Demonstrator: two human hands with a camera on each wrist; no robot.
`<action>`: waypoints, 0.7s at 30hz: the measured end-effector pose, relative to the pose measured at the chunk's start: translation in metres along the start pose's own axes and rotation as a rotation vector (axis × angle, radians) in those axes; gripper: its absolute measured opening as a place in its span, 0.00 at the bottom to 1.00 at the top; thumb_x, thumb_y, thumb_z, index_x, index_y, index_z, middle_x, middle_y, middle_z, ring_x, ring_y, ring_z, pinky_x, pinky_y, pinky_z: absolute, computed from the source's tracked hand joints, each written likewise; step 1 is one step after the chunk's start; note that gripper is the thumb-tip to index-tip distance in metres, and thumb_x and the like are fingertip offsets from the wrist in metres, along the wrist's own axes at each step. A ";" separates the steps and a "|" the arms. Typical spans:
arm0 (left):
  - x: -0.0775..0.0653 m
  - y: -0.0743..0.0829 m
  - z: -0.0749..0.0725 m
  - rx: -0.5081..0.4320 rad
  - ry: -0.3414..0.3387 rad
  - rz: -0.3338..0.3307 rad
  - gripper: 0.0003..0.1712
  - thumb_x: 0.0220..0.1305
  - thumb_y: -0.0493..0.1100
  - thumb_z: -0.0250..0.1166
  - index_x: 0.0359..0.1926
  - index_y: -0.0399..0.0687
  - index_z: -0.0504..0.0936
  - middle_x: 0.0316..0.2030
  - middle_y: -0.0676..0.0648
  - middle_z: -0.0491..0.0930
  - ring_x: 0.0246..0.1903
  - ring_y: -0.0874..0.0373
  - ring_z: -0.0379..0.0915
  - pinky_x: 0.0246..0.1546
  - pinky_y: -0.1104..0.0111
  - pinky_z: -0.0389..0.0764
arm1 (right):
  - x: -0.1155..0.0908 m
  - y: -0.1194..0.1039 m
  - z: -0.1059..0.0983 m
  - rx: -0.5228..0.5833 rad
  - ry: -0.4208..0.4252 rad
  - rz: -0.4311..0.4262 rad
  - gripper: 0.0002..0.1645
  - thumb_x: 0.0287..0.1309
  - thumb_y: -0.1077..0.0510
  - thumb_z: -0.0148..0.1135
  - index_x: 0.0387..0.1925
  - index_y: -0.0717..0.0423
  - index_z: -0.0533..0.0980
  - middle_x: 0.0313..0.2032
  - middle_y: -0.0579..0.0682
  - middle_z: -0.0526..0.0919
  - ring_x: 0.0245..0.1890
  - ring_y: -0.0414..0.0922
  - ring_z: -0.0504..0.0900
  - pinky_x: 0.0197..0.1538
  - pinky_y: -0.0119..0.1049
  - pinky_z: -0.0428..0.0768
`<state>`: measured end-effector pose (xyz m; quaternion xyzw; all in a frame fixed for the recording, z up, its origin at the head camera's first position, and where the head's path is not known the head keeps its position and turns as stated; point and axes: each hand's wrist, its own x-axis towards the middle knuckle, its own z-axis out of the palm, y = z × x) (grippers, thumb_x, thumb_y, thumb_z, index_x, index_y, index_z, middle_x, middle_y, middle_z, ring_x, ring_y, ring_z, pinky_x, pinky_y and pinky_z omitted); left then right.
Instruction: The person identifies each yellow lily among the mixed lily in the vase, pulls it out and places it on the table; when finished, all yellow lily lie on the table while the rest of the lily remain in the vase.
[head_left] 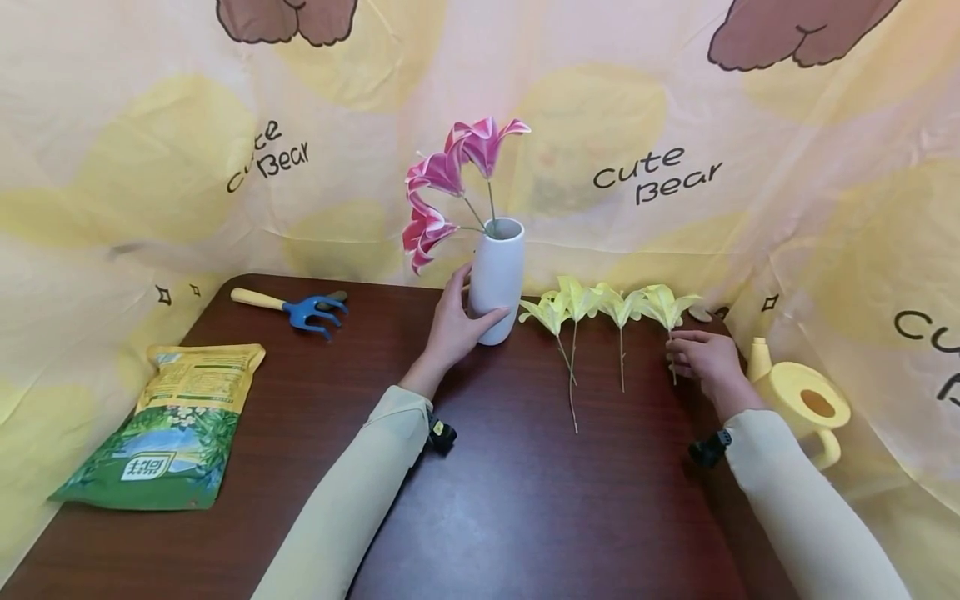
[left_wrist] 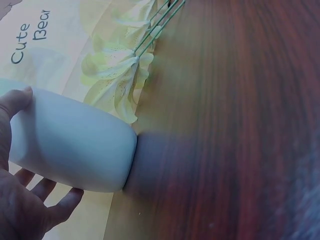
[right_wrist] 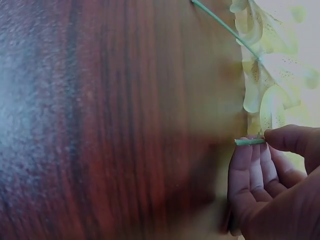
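Observation:
A white vase [head_left: 497,287] stands upright near the table's back edge, holding three pink lilies [head_left: 437,173] that lean left. Around its side my left hand [head_left: 453,329] curls, thumb in front; in the left wrist view the fingers [left_wrist: 65,205] lie along the vase's lower part. My right hand [head_left: 705,362] pinches the short green stem [right_wrist: 250,142] of the rightmost yellow lily [head_left: 666,308] between thumb and fingers. Several more yellow lilies [head_left: 621,307] lie in a row between the vase and that hand, two of their stems crossing.
At the back left lies a blue hand fork [head_left: 307,312] with a cream handle. A green and yellow bag [head_left: 180,433] rests at the left edge. The yellow watering can [head_left: 798,387] stands right of my right hand. Printed cloth [head_left: 360,225] hangs close behind the table.

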<state>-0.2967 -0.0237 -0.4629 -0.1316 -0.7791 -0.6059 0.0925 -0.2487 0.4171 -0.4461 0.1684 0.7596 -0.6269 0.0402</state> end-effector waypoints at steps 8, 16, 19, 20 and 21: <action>-0.001 0.000 0.000 0.003 0.004 -0.003 0.58 0.65 0.55 0.84 0.87 0.57 0.60 0.78 0.41 0.71 0.74 0.38 0.77 0.77 0.39 0.79 | 0.001 0.007 -0.002 -0.018 -0.013 0.019 0.15 0.80 0.63 0.62 0.37 0.39 0.84 0.27 0.32 0.91 0.31 0.32 0.91 0.38 0.30 0.92; -0.002 0.002 -0.001 0.001 0.003 -0.005 0.58 0.65 0.54 0.84 0.87 0.57 0.60 0.78 0.41 0.72 0.74 0.38 0.77 0.77 0.40 0.78 | 0.000 0.010 -0.003 -0.074 -0.009 0.014 0.06 0.81 0.59 0.62 0.52 0.49 0.83 0.30 0.29 0.91 0.34 0.32 0.92 0.41 0.31 0.93; -0.003 0.001 -0.005 0.019 -0.015 -0.010 0.57 0.66 0.55 0.83 0.87 0.56 0.60 0.78 0.41 0.72 0.75 0.40 0.75 0.79 0.41 0.77 | 0.000 0.009 -0.002 -0.095 -0.003 0.001 0.10 0.82 0.58 0.62 0.58 0.53 0.82 0.31 0.28 0.91 0.34 0.32 0.92 0.41 0.31 0.93; -0.004 0.001 -0.007 0.030 -0.027 -0.013 0.56 0.67 0.55 0.83 0.87 0.56 0.61 0.78 0.41 0.72 0.75 0.40 0.75 0.79 0.41 0.77 | 0.000 0.009 -0.001 -0.101 0.001 -0.004 0.12 0.82 0.58 0.62 0.60 0.56 0.81 0.32 0.28 0.91 0.34 0.32 0.92 0.41 0.31 0.93; -0.005 0.000 -0.010 0.043 -0.044 -0.019 0.55 0.68 0.55 0.82 0.87 0.56 0.62 0.78 0.42 0.73 0.76 0.40 0.75 0.79 0.41 0.77 | -0.001 0.008 -0.001 -0.106 0.006 -0.007 0.15 0.82 0.58 0.62 0.62 0.58 0.80 0.31 0.28 0.91 0.34 0.32 0.91 0.41 0.31 0.93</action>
